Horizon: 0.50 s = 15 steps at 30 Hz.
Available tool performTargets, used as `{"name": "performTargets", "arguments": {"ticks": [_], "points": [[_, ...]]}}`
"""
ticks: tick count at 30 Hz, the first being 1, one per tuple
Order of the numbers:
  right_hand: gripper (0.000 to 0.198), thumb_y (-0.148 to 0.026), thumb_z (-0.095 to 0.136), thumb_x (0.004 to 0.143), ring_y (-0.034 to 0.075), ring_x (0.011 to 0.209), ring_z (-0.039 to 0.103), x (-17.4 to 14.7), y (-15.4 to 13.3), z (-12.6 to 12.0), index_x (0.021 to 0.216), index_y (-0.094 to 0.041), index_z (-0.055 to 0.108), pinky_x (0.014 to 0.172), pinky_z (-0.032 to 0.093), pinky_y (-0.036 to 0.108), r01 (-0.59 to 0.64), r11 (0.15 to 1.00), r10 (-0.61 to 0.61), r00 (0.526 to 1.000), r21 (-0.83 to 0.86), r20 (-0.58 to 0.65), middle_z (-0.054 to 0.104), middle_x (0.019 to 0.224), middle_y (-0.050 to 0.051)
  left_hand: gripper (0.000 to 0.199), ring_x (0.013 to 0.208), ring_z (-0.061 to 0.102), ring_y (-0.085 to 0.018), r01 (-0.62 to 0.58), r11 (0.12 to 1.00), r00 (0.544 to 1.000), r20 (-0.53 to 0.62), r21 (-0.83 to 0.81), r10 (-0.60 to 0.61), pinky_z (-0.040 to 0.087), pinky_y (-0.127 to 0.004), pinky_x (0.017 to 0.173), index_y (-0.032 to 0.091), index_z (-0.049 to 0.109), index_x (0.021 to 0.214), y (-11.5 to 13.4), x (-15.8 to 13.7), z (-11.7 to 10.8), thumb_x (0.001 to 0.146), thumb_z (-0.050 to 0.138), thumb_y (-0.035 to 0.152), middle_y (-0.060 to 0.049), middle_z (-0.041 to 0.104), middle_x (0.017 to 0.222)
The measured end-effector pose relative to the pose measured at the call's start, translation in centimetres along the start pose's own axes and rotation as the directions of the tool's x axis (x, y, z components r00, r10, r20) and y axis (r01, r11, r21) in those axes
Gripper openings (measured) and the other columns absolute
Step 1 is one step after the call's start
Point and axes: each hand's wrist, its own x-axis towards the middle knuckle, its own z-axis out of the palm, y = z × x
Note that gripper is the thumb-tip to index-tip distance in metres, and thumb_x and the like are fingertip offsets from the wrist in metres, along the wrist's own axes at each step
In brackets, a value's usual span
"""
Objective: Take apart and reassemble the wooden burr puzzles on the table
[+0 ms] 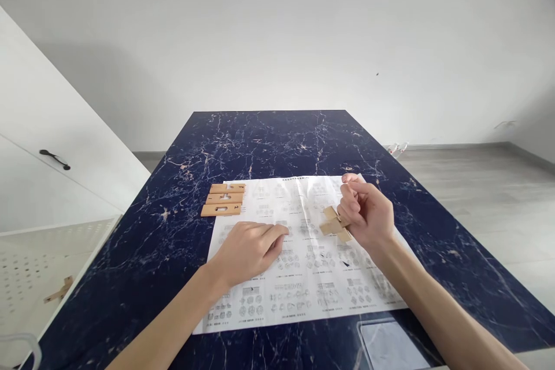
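My left hand point(249, 248) rests palm down on a large printed sheet point(269, 316), its fingers loosely bent and nothing visible in them. Over the right part of the sheet, my right hand point(366, 214) has its fingers curled in, thumb and fingertips close together. Whatever they may hold is hidden. A pale wooden interlocking puzzle point(333, 225) of crossed blocks sits right against the lower fingers of that hand, partly covered by them. Farther left, three slotted wooden pieces point(223, 198) with numbers on them lie in a row over the sheet's left edge.
The dark blue marbled table point(277, 139) reaches toward a white wall. A phone-like flat rectangle point(390, 346) lies at the near edge. To the left stand a white cabinet point(65, 127) and a perforated white surface point(26, 269) holding a wooden piece point(59, 290).
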Motion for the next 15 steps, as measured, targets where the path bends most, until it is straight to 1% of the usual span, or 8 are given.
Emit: {"name": "performTargets", "arguments": {"ticks": [3, 5, 6, 8, 10, 13, 14, 15], "points": [[0.011, -0.037, 0.059, 0.090, 0.009, 0.032, 0.010, -0.4, -0.1, 0.6, 0.090, -0.026, 0.060, 0.035, 0.015, 0.030, -0.050, 0.994, 0.049, 0.999, 0.093, 0.005, 0.031, 0.047, -0.013, 0.018, 0.062, 0.066, -0.013, 0.075, 0.987, 0.997, 0.021, -0.143, -0.073, 0.050, -0.027, 0.059, 0.018, 0.070, 0.114, 1.2, 0.5, -0.4, 0.108, 0.053, 0.022, 0.001, 0.075, 0.080], [0.011, -0.037, 0.058, 0.091, 0.009, 0.032, 0.008, -0.9, -0.1, 1.0, 0.090, -0.026, 0.060, 0.034, 0.013, 0.029, -0.082, 0.988, 0.080, 0.997, 0.129, 0.023, 0.029, 0.046, -0.013, 0.020, 0.070, 0.067, -0.014, 0.181, 0.948, 0.983, 0.066, -0.262, -0.170, 0.054, -0.028, 0.064, 0.020, 0.067, 0.121, 2.4, 0.9, -0.7, 0.108, 0.057, 0.031, -0.001, 0.075, 0.088], [0.012, -0.038, 0.057, 0.092, 0.010, 0.032, 0.007, -1.1, -0.1, 1.2, 0.090, -0.027, 0.060, 0.034, 0.012, 0.029, -0.094, 0.986, 0.089, 0.995, 0.136, 0.038, 0.029, 0.045, -0.013, 0.025, 0.074, 0.068, -0.015, 0.247, 0.915, 0.969, 0.102, -0.321, -0.226, 0.056, -0.028, 0.065, 0.021, 0.065, 0.125, 2.9, 1.1, -0.7, 0.107, 0.060, 0.037, -0.002, 0.074, 0.093], [0.015, -0.041, 0.056, 0.094, 0.010, 0.031, 0.008, -1.6, 0.0, 1.6, 0.089, -0.027, 0.060, 0.034, 0.013, 0.029, -0.110, 0.985, 0.100, 0.992, 0.134, 0.077, 0.029, 0.043, -0.013, 0.041, 0.081, 0.069, -0.018, 0.354, 0.821, 0.935, 0.174, -0.448, -0.308, 0.059, -0.029, 0.065, 0.023, 0.059, 0.135, 4.0, 1.3, -0.7, 0.104, 0.065, 0.048, -0.006, 0.074, 0.106], [0.018, -0.044, 0.054, 0.094, 0.011, 0.031, 0.009, -1.9, 0.2, 1.9, 0.087, -0.028, 0.058, 0.034, 0.013, 0.029, -0.130, 0.982, 0.111, 0.984, 0.135, 0.140, 0.029, 0.041, -0.013, 0.054, 0.093, 0.072, -0.021, 0.417, 0.689, 0.907, 0.225, -0.593, -0.356, 0.062, -0.031, 0.068, 0.023, 0.053, 0.143, 4.9, 1.4, -0.4, 0.101, 0.068, 0.054, -0.012, 0.072, 0.122], [0.023, -0.046, 0.053, 0.094, 0.011, 0.030, 0.009, -2.2, 0.6, 2.2, 0.081, -0.028, 0.055, 0.032, 0.015, 0.027, -0.174, 0.974, 0.132, 0.955, 0.144, 0.267, 0.029, 0.038, -0.013, 0.065, 0.119, 0.071, -0.029, 0.449, 0.483, 0.880, 0.280, -0.752, -0.383, 0.066, -0.038, 0.084, 0.024, 0.049, 0.150, 5.6, 1.3, 0.1, 0.098, 0.073, 0.055, -0.018, 0.066, 0.141], [0.025, -0.047, 0.053, 0.094, 0.010, 0.030, 0.010, -2.3, 0.8, 2.2, 0.079, -0.027, 0.055, 0.032, 0.015, 0.026, -0.189, 0.970, 0.136, 0.943, 0.152, 0.304, 0.029, 0.037, -0.013, 0.067, 0.124, 0.069, -0.030, 0.454, 0.434, 0.875, 0.300, -0.778, -0.379, 0.066, -0.040, 0.090, 0.023, 0.049, 0.151, 5.8, 1.3, 0.2, 0.097, 0.075, 0.054, -0.019, 0.065, 0.142], [0.026, -0.047, 0.052, 0.094, 0.010, 0.029, 0.010, -2.4, 1.0, 2.3, 0.078, -0.027, 0.055, 0.032, 0.016, 0.025, -0.202, 0.965, 0.137, 0.932, 0.165, 0.336, 0.030, 0.036, -0.012, 0.069, 0.125, 0.069, -0.031, 0.459, 0.400, 0.873, 0.318, -0.793, -0.370, 0.065, -0.042, 0.093, 0.023, 0.049, 0.151, 5.9, 1.3, 0.3, 0.095, 0.077, 0.053, -0.019, 0.066, 0.142]]}}
